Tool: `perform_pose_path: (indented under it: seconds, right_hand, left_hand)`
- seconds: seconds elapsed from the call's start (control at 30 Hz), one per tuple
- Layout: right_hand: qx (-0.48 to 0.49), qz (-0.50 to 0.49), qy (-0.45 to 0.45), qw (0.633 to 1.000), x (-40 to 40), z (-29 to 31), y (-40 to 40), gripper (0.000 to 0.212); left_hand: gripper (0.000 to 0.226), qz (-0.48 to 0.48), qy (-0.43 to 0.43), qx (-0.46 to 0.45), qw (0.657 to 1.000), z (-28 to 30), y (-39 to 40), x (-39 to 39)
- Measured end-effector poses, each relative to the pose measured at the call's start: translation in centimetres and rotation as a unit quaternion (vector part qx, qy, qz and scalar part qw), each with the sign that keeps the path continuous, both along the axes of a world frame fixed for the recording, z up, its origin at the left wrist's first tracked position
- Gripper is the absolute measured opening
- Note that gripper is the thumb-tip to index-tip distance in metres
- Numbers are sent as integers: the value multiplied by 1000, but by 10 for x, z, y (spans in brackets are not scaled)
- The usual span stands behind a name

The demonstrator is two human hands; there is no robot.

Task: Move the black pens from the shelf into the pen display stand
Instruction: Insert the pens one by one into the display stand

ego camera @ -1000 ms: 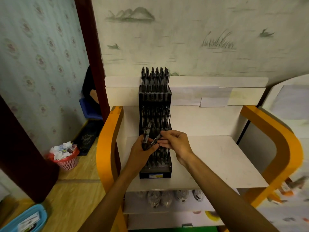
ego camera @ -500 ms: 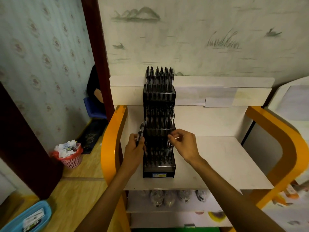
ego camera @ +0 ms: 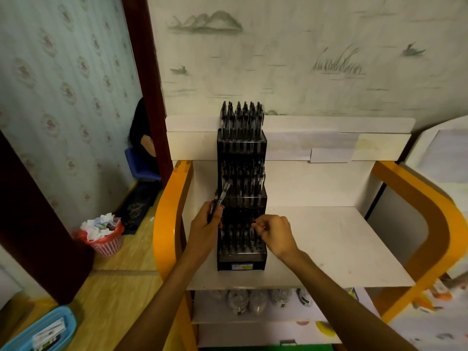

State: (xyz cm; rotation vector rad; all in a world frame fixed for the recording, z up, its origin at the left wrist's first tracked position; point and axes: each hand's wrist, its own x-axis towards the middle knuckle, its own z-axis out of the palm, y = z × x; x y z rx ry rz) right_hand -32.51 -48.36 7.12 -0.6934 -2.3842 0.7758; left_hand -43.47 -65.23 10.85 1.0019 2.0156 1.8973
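A black three-tier pen display stand (ego camera: 241, 259) stands on the white shelf (ego camera: 334, 249), with several black pens in each tier. My left hand (ego camera: 206, 230) is at the stand's left side and grips a small bunch of black pens (ego camera: 221, 196) that point up and to the right. My right hand (ego camera: 274, 231) is over the lowest tier and pinches one black pen (ego camera: 253, 224) whose lower end goes down among the pens of that tier.
Orange curved side frames (ego camera: 167, 219) flank the shelf left and right. A lower shelf holds several small bottles (ego camera: 255, 300). On the floor at left are a pink basket of rubbish (ego camera: 103, 239) and a blue tray (ego camera: 38, 333).
My right hand has dropped from the middle tier to the lowest tier with its pen. My left hand has stayed at the stand's left side with the bunch.
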Motion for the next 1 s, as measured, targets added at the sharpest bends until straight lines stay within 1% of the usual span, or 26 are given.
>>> perform_pose_path:
  seconds: [0.1, 0.23, 0.33, 0.43, 0.57, 0.6, 0.67, 0.77, 0.8, 0.87, 0.9, 1.0]
  right_hand:
    - [12, -8, -13, 1000, 0, 2, 0, 13]
    - [9, -12, -35, 999, 0, 3, 3, 13]
    - [8, -6, -77, 997, 2, -3, 3, 14]
    - [11, -14, -77, 997, 4, -6, 3, 16]
    - [6, -1, -72, 997, 3, 3, 0, 18]
    - [-10, -4, -55, 998, 3, 7, -1, 19]
    - [-51, -16, 17, 998, 3, 17, -4, 23]
    - [-113, -11, 116, 987, 1, 36, -10, 20]
    - [-165, 8, 139, 976, -1, 42, -13, 17]
    - [-294, 67, 174, 937, -2, 55, -17, 13]
    - [-336, 91, 182, 920, -2, 59, -19, 13]
    - [-381, 112, 199, 896, -1, 63, -19, 18]
  left_hand:
    - [16, 2, 14, -11, 1000, -3, 1, -2]
    - [15, 2, 7, -19, 1000, -10, 4, -5]
    - [15, -4, -9, -17, 1000, -14, 5, -5]
    - [14, -7, -12, -15, 1000, -17, 6, -5]
    - [17, -25, -29, -35, 999, -19, 10, -6]
    - [17, -32, -35, -39, 998, -19, 11, -7]
    - [14, -42, -33, -44, 998, -19, 11, -6]
    - [8, -47, -22, -46, 998, -17, 11, -3]
    - [7, -49, -21, -47, 997, -17, 11, -1]
    - [9, -54, -20, -54, 997, -16, 12, 2]
    - [10, -57, -23, -58, 996, -16, 12, 3]
    - [13, -63, -17, -64, 996, -15, 14, 5]
